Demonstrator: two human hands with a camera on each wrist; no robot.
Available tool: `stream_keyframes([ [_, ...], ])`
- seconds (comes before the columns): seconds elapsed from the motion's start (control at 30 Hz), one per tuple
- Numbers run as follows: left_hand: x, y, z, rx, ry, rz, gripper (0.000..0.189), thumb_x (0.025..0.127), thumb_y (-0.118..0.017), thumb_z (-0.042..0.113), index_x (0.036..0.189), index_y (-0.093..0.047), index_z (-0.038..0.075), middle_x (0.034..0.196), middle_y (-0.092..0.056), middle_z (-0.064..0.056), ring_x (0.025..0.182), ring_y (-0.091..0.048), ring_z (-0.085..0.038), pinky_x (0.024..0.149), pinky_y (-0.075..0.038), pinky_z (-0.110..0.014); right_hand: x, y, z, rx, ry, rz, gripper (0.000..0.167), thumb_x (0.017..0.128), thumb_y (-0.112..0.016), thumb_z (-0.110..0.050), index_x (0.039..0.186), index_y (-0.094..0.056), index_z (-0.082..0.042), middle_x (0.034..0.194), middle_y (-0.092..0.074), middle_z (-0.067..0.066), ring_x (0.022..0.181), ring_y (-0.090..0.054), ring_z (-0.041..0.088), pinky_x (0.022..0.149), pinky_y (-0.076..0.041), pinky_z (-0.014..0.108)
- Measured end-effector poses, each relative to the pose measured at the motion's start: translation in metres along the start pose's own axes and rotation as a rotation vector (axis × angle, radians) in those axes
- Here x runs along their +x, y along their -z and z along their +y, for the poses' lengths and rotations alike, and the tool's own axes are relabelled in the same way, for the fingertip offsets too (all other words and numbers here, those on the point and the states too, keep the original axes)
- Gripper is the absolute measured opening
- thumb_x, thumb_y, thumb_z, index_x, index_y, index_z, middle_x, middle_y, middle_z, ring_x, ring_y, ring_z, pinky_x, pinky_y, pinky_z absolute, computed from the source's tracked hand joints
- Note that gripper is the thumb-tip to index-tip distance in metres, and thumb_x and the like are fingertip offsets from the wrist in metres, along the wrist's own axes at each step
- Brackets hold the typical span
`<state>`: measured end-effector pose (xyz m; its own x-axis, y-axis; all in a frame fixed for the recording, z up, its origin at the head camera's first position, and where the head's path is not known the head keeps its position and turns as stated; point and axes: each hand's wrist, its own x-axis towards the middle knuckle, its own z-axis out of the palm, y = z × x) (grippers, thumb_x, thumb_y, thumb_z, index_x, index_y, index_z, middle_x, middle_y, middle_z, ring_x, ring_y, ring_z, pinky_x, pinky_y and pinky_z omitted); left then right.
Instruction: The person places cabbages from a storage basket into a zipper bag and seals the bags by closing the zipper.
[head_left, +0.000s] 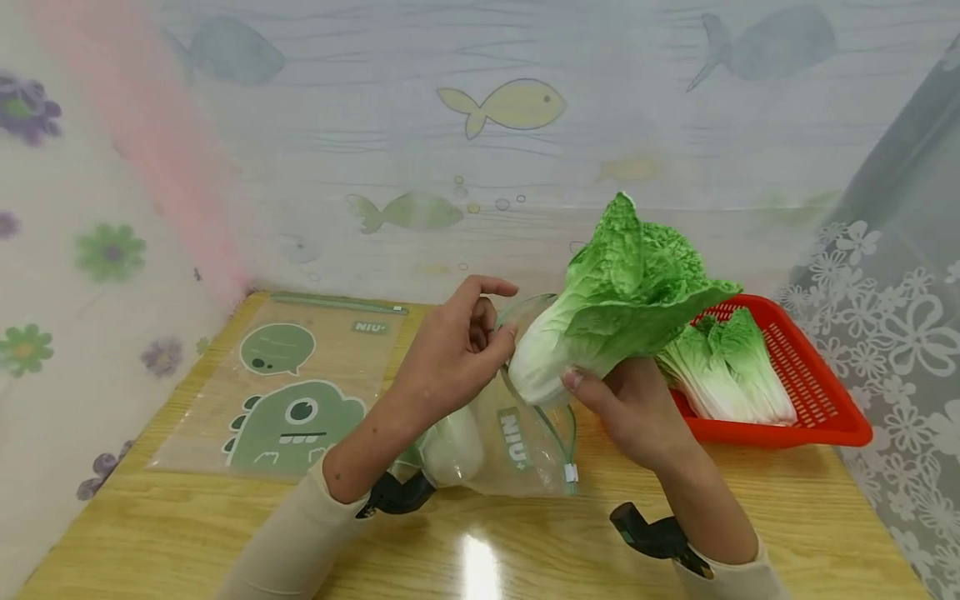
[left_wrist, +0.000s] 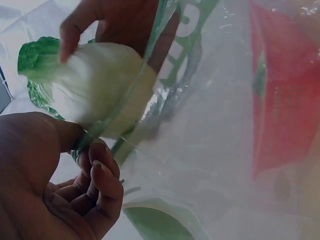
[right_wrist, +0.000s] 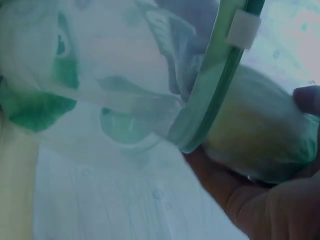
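Note:
My right hand [head_left: 637, 408] grips a leafy cabbage [head_left: 630, 283] by its pale base, with the green leaves pointing up and to the right. The base overlaps the mouth of a clear zip bag [head_left: 517, 450]. With thumb and fingers, my left hand [head_left: 457, 350] pinches the bag's green-edged rim [left_wrist: 107, 122], and the mouth stands apart there. Another cabbage [head_left: 453, 450] lies inside the bag, its white base showing beneath my left forearm. A white zip slider [right_wrist: 243, 29] sits at the end of the green strip, close to the held cabbage.
At the left, a second clear zip bag [head_left: 202, 433] with a green dinosaur print lies flat on the wooden table [head_left: 555, 550]. A red plastic basket [head_left: 832, 421] stands at the right, holding more cabbage [head_left: 731, 375]. A fish-patterned curtain [head_left: 315, 150] hangs behind the table.

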<state>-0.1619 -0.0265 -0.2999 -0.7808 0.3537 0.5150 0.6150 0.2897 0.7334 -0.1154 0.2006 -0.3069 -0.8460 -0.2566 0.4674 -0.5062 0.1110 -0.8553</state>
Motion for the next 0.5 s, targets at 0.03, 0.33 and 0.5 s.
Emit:
stream_keyframes([
  [0.03,0.000,0.001,0.000,0.012,0.000,0.008,0.034,0.104,-0.063,0.009,0.138,-0.058,0.012,0.075,-0.054,0.001,0.053,-0.047,-0.012,0.056,-0.042,-0.031,0.001,0.000,-0.001,-0.031,0.011,0.001,0.052,0.096,-0.063,0.001,0.146,-0.046,0.002,0.135,-0.058,0.011,0.119,-0.064,0.021,0.095,-0.057,0.027],
  [0.33,-0.002,0.006,0.000,0.051,0.037,0.045,0.031,0.105,-0.064,0.011,0.136,-0.059,0.010,0.072,-0.052,0.000,0.053,-0.045,-0.016,0.059,-0.043,-0.034,0.007,-0.003,-0.002,-0.331,0.147,0.148,0.066,0.086,-0.080,0.008,0.145,-0.056,-0.009,0.130,-0.065,0.000,0.112,-0.068,0.016,0.091,-0.058,0.026],
  [0.5,0.000,0.003,0.000,0.041,0.049,0.026,0.031,0.102,-0.064,0.010,0.133,-0.059,0.010,0.069,-0.053,0.001,0.052,-0.047,-0.015,0.058,-0.044,-0.033,-0.003,-0.007,-0.004,0.068,0.067,0.209,0.044,0.094,-0.070,-0.002,0.136,-0.057,-0.004,0.124,-0.065,0.006,0.108,-0.068,0.018,0.089,-0.059,0.025],
])
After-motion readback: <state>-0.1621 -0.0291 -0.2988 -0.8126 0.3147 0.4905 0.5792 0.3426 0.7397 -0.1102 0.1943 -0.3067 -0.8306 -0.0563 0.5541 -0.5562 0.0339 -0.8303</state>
